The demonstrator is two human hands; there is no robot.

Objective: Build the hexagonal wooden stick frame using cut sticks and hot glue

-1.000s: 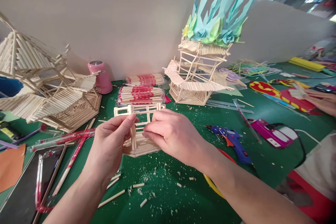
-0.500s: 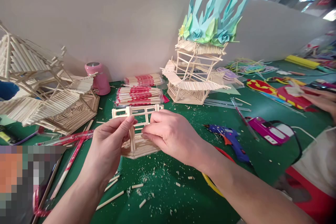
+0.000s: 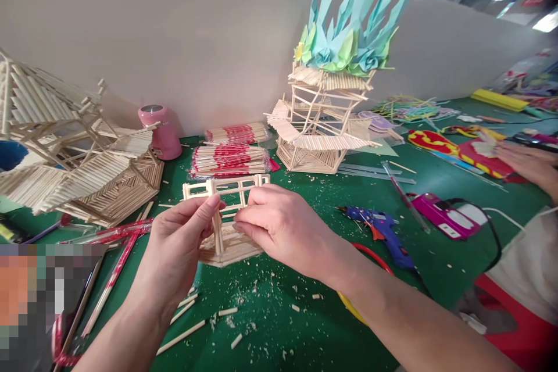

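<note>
A small model frame (image 3: 238,251) of pale wooden sticks stands between my hands, with a flat base of sticks side by side, upright posts and crossbars. My left hand (image 3: 183,238) is closed, its thumb and fingers pinching the frame at a near post. On the right side, my right hand (image 3: 281,224) is closed too, its bent fingertips pressed against the frame. Whether a small loose stick lies in those fingertips is hidden. Below, cut stick pieces (image 3: 181,336) and pale crumbs are scattered on the green tabletop (image 3: 261,334).
A blue glue gun (image 3: 383,232) and a magenta device (image 3: 447,218) lie on the right. Wrapped stick bundles (image 3: 231,160), a pink container (image 3: 160,133) and a stick tower (image 3: 322,110) with paper leaves stand behind. A larger stick model (image 3: 87,157) is left. Another person's hand (image 3: 529,163) is far right.
The view has shifted slightly. Both hands keep their hold on the frame with almost no movement. The other person's hand at the far right has moved a little to the left.
</note>
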